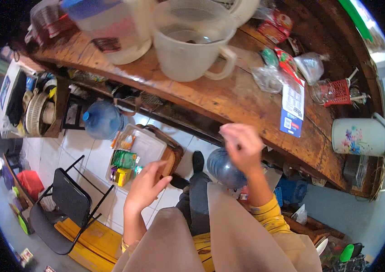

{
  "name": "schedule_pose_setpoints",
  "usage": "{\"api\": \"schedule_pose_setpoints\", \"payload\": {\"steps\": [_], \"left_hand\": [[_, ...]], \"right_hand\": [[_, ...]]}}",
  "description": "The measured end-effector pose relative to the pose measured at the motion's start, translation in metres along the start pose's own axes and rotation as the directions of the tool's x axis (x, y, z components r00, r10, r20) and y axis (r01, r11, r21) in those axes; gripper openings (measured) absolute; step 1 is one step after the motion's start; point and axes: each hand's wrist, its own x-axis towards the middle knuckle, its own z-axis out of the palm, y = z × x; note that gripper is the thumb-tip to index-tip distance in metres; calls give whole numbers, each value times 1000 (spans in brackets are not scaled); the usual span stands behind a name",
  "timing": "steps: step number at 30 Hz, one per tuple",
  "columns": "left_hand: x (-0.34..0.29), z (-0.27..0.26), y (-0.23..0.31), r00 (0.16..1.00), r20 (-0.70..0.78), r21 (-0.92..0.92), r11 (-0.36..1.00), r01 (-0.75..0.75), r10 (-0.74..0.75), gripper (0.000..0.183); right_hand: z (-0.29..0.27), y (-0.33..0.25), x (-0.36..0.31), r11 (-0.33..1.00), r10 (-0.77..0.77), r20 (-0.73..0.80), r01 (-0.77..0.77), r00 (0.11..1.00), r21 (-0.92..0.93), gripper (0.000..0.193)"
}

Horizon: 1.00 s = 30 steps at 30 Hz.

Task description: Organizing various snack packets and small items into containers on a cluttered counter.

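Observation:
My left hand (147, 187) is raised over my left knee, thumb apart from the fingers, holding nothing. Below and beyond it, a clear plastic bin (149, 144) on the floor holds green and yellow packets (123, 159). My right hand (244, 147) hovers by the front edge of the wooden table (192, 97), its fingers bent and smeared by motion. I cannot see anything in it. Partly behind that hand, a blue water jug (222, 167) stands under the table edge.
On the table are a translucent measuring jug (185, 59), a lidded pitcher (115, 31), a blue-and-white card (292, 109), plastic bags (310, 65), a red basket (333, 93) and a flowered pot (355, 136). A folding chair (72, 197) and another water jug (104, 120) stand left.

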Motion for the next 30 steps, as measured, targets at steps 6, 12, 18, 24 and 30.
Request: {"api": "schedule_pose_setpoints", "payload": {"steps": [6,12,18,24,30], "left_hand": [[99,34,114,780,-198,17,798,-603,594,30],[219,79,187,526,-524,521,740,-424,670,37],[246,96,199,699,-450,431,821,-375,556,23],[189,87,182,585,-674,-111,720,-685,452,14],[57,90,92,625,-681,-350,579,-736,382,13]], "right_hand": [[-88,93,52,852,53,-287,-193,956,-487,22],[-103,174,84,720,324,-239,-403,915,-565,36],[-110,189,79,788,459,-491,-594,741,-161,21],[-117,155,76,832,490,-583,-146,648,536,20],[-126,60,-2,787,478,-435,-152,763,598,25]]}}
